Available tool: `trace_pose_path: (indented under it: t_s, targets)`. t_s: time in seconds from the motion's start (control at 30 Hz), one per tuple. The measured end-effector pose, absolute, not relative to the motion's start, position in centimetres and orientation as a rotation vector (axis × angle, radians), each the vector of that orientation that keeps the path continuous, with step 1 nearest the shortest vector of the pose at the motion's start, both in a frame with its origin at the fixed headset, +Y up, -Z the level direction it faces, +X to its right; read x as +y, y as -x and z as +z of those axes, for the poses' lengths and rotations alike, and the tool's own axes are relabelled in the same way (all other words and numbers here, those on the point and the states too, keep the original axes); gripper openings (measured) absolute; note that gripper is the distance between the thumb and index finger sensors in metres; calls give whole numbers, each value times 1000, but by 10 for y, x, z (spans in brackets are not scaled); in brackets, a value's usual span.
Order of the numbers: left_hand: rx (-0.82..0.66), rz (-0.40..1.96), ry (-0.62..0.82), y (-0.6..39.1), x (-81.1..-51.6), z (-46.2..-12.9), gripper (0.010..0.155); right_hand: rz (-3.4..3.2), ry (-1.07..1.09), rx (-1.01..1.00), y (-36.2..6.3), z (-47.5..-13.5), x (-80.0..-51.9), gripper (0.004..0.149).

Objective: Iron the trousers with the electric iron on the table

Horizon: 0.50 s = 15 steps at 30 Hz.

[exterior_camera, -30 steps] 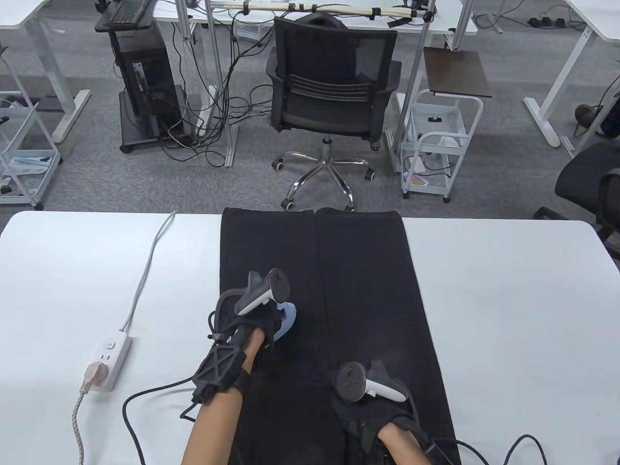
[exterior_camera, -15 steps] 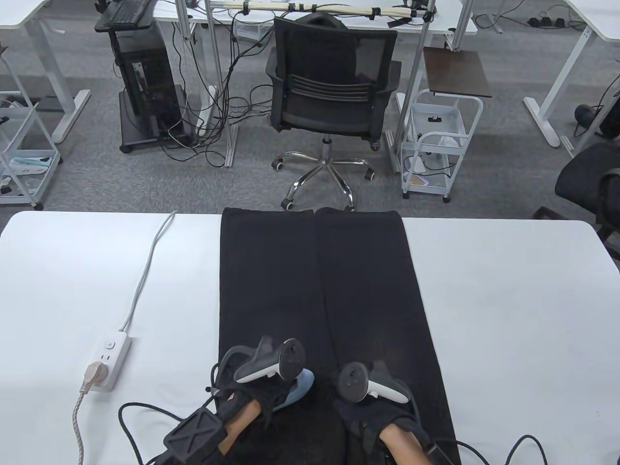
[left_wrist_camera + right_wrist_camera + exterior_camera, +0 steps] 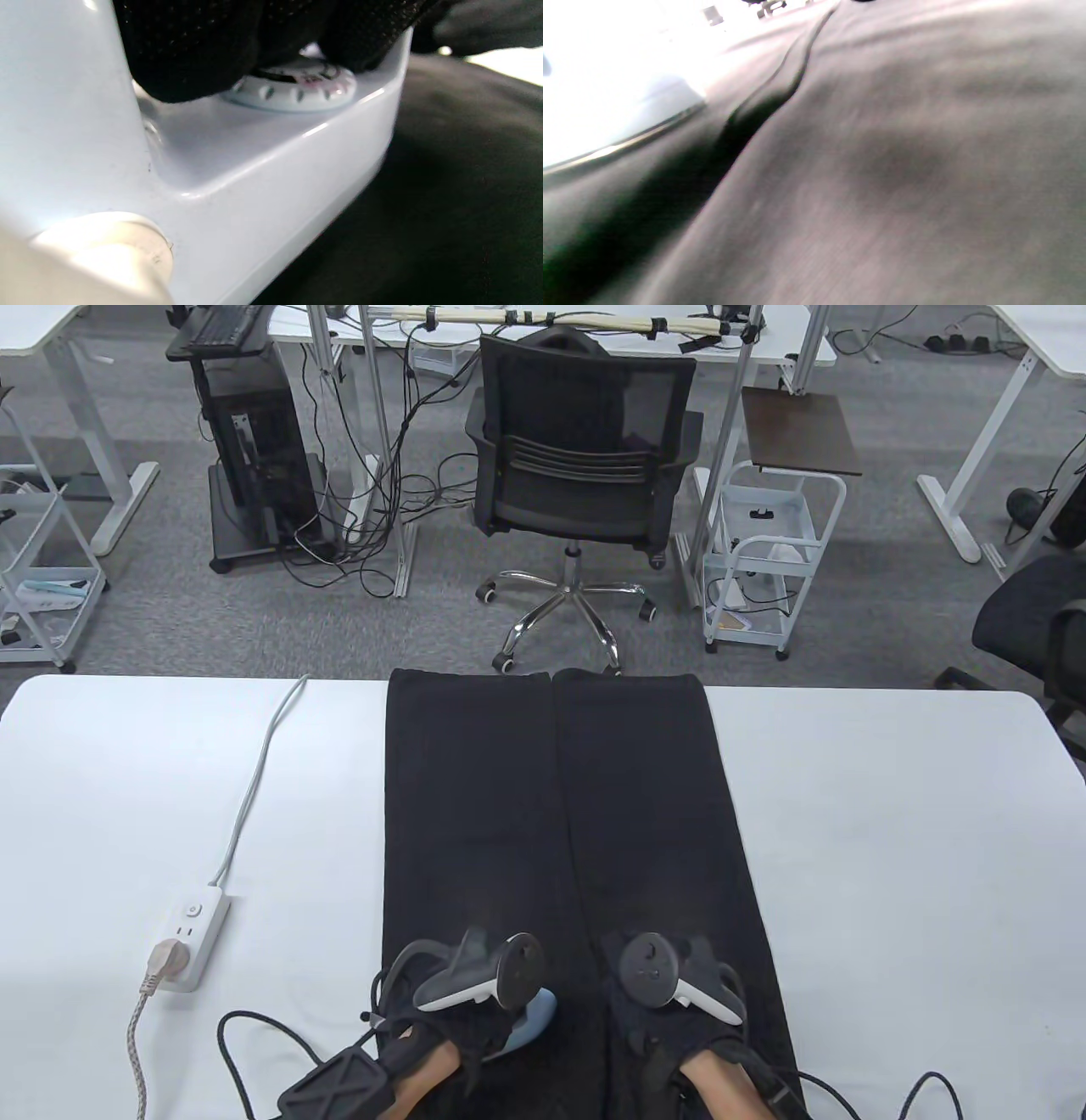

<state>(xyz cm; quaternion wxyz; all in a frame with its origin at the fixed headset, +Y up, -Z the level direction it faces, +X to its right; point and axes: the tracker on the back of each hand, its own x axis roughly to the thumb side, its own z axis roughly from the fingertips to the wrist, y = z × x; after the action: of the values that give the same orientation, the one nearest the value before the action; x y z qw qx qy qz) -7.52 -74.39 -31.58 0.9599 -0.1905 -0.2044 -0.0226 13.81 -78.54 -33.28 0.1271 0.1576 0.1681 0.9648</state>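
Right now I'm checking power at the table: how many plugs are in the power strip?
1. A beige plug sits in the near end of the power strip, left of the trousers. The other sockets look free; none seems hidden.

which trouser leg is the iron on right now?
The person's-left leg of the trousers: the pale blue iron sits on it near the table's front edge, gripped by the left hand. The other leg only has the right hand on it.
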Motion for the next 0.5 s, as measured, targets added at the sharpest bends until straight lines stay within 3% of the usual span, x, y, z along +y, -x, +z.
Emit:
trace_pose_path:
  t_s: [0.3,0.5]
  targets:
    - [-547,-98,270,-23,-683,-324,46,2884,-251,407,-221,-334,-756,62]
    - [-631,-69,302,-90,-700,-321,47,2834,-64,458,-278,-331,-780,62]
